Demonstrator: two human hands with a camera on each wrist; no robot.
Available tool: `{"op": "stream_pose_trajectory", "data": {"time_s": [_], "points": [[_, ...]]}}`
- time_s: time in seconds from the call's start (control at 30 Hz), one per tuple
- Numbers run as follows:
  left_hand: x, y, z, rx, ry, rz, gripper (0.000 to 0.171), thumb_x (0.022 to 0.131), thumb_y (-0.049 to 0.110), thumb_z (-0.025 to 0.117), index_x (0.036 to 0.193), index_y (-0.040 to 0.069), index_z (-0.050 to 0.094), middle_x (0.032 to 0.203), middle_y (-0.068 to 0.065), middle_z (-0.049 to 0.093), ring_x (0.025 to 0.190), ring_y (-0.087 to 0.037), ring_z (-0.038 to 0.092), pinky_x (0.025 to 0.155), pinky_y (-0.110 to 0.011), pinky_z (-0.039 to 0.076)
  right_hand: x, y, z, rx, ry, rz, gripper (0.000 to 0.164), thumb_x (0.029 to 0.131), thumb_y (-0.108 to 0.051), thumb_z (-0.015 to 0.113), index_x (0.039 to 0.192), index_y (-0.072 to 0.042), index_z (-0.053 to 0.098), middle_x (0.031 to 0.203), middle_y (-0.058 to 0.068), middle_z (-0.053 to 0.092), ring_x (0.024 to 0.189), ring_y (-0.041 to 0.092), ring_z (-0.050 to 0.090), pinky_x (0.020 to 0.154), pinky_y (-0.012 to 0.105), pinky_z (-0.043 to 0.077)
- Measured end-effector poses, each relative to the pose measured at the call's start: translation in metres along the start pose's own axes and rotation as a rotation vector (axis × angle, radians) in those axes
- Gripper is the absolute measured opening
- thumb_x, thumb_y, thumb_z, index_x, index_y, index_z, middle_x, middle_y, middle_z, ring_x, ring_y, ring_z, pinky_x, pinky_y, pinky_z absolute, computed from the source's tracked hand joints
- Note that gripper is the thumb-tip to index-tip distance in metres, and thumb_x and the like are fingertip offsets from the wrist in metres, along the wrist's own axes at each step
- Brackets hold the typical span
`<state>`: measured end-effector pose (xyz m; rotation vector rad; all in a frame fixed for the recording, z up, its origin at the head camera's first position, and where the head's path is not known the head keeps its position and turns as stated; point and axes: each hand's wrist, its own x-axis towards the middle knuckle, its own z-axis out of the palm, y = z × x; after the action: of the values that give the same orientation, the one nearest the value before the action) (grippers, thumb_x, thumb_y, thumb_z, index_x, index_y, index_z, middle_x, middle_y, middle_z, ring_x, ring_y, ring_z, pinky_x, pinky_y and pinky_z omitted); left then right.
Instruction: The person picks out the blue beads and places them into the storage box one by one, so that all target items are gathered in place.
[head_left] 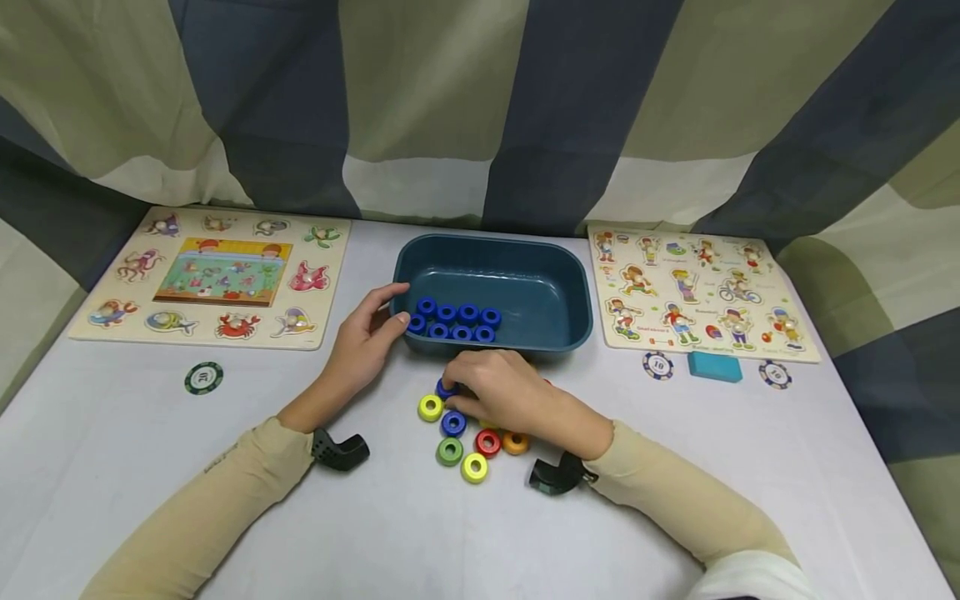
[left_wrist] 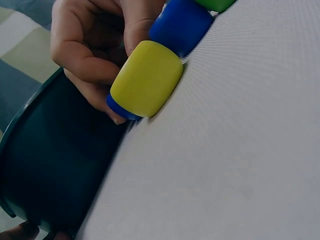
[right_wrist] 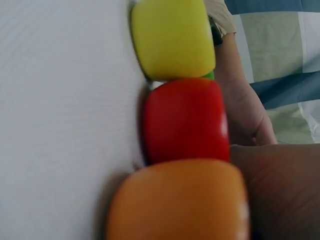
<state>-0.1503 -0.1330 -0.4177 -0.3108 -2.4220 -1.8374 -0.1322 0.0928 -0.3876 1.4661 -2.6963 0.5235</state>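
A dark teal plastic basin [head_left: 525,333] holds several blue rings [head_left: 468,314] grouped at its front left. My left hand [head_left: 363,337] grips the basin's left end, thumb at the rim. In front of the basin, my right hand [head_left: 498,387] pinches a blue ring [head_left: 446,388], which also shows behind a yellow ring [left_wrist: 147,79] in the left wrist view. Loose rings lie around that hand: another blue ring [head_left: 453,423], a green ring [head_left: 449,452], a red ring [right_wrist: 185,122], an orange ring [right_wrist: 180,205] and a second yellow ring [head_left: 475,468]. The right hand hides part of the group.
A sea-animal puzzle board [head_left: 330,275] lies left of the basin, a sports-figure board [head_left: 750,350] right of it. Poker chips [head_left: 204,378] and a turquoise block [head_left: 715,367] rest nearby. A striped curtain [head_left: 427,100] hangs behind the white table [head_left: 375,533].
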Motion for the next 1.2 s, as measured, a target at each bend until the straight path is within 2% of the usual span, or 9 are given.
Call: {"op": "stream_pose_trajectory", "data": {"time_s": [0.23, 0.33, 0.5, 0.63, 0.77, 0.87, 1.0, 1.1, 1.2], "points": [[0.0, 0.0, 0.001, -0.006, 0.0, -0.004, 0.04, 0.1, 0.017, 0.053, 0.139, 0.012, 0.049, 0.149, -0.007, 0.045, 0.135, -0.026, 0.048, 0.113, -0.04, 0.041, -0.003, -0.007, -0.01, 0.009, -0.014, -0.004, 0.009, 0.087, -0.014, 0.072, 0.095, -0.012, 0.069, 0.091, -0.001, 0.067, 0.081, 0.009, 0.064, 0.075, 0.023, 0.057], [0.001, 0.0, 0.002, -0.005, 0.002, -0.003, 0.04, 0.1, 0.016, 0.053, 0.139, 0.012, 0.05, 0.148, -0.007, 0.046, 0.135, -0.027, 0.048, 0.113, -0.04, 0.04, -0.004, -0.012, -0.02, 0.046, -0.003, -0.023, 0.01, 0.087, -0.01, 0.071, 0.096, -0.011, 0.069, 0.095, 0.0, 0.068, 0.084, 0.009, 0.065, 0.078, 0.021, 0.057], [0.001, 0.001, 0.001, 0.004, 0.006, -0.001, 0.04, 0.1, 0.017, 0.053, 0.139, 0.012, 0.05, 0.148, -0.007, 0.046, 0.135, -0.027, 0.047, 0.114, -0.042, 0.039, -0.006, -0.006, -0.047, 0.147, 0.108, -0.053, 0.012, 0.084, -0.007, 0.072, 0.096, -0.008, 0.069, 0.104, 0.005, 0.07, 0.091, 0.014, 0.066, 0.081, 0.021, 0.058], [0.001, 0.001, 0.0, 0.009, 0.005, 0.001, 0.04, 0.1, 0.016, 0.052, 0.139, 0.012, 0.049, 0.148, -0.007, 0.046, 0.136, -0.026, 0.046, 0.114, -0.041, 0.039, -0.009, 0.015, -0.064, 0.155, 0.238, 0.014, 0.013, 0.083, -0.006, 0.073, 0.095, -0.004, 0.07, 0.108, 0.013, 0.071, 0.089, 0.018, 0.068, 0.077, 0.027, 0.06], [0.001, 0.001, 0.0, 0.01, 0.007, 0.006, 0.04, 0.1, 0.015, 0.052, 0.139, 0.011, 0.049, 0.148, -0.007, 0.046, 0.137, -0.025, 0.045, 0.114, -0.041, 0.039, -0.01, 0.039, -0.07, 0.125, 0.281, 0.159, 0.013, 0.083, -0.007, 0.074, 0.096, -0.003, 0.071, 0.103, 0.013, 0.071, 0.08, 0.018, 0.068, 0.071, 0.031, 0.06], [0.0, 0.0, 0.0, 0.013, 0.006, 0.009, 0.04, 0.1, 0.015, 0.052, 0.14, 0.009, 0.049, 0.148, -0.008, 0.046, 0.138, -0.025, 0.043, 0.115, -0.041, 0.038, -0.01, 0.052, -0.068, 0.122, 0.227, 0.263, 0.013, 0.084, -0.009, 0.073, 0.096, -0.004, 0.071, 0.098, 0.01, 0.071, 0.077, 0.018, 0.065, 0.068, 0.031, 0.058], [0.0, -0.001, 0.0, 0.014, 0.008, 0.011, 0.04, 0.1, 0.015, 0.052, 0.14, 0.01, 0.049, 0.148, -0.008, 0.046, 0.138, -0.025, 0.044, 0.114, -0.041, 0.038, -0.007, 0.063, -0.062, 0.128, 0.072, 0.364, 0.01, 0.086, -0.011, 0.072, 0.095, -0.007, 0.072, 0.093, 0.007, 0.071, 0.073, 0.016, 0.06, 0.064, 0.027, 0.052], [0.0, 0.0, 0.001, 0.013, 0.009, 0.016, 0.04, 0.1, 0.015, 0.052, 0.14, 0.01, 0.049, 0.148, -0.008, 0.046, 0.138, -0.025, 0.044, 0.114, -0.041, 0.039, -0.004, 0.069, -0.06, 0.133, -0.03, 0.401, 0.007, 0.087, -0.011, 0.071, 0.093, -0.008, 0.073, 0.091, 0.006, 0.073, 0.073, 0.015, 0.06, 0.063, 0.027, 0.051], [0.0, 0.0, 0.001, 0.017, 0.009, 0.019, 0.04, 0.1, 0.015, 0.053, 0.14, 0.01, 0.049, 0.148, -0.008, 0.046, 0.138, -0.024, 0.044, 0.114, -0.04, 0.039, -0.001, 0.072, -0.061, 0.15, -0.094, 0.422, 0.006, 0.088, -0.01, 0.07, 0.091, -0.01, 0.074, 0.093, 0.005, 0.074, 0.077, 0.016, 0.06, 0.067, 0.03, 0.051]]}}
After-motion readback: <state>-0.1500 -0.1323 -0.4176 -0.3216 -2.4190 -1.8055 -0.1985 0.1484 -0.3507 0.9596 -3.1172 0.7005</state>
